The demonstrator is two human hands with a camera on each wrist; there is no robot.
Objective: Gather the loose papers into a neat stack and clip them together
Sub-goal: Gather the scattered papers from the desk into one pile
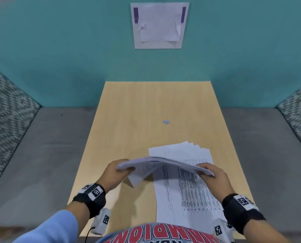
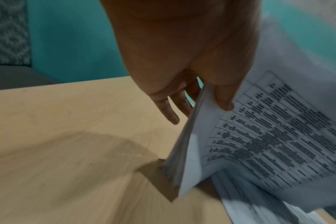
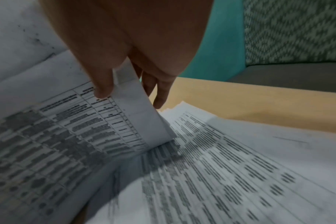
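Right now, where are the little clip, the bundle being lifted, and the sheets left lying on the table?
clip [image 1: 166, 122], head view, its grey body.
lifted bundle [image 1: 156, 161], head view, top sheet's middle.
fanned sheets [image 1: 190, 193], head view, printed top page.

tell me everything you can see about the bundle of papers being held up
The held bundle of papers is several white sheets printed with tables of dark text. It is lifted above the wooden table, bowed, with a lower corner drooping. The left hand pinches its left edge, the right hand its right edge. More printed sheets lie fanned on the table beneath.
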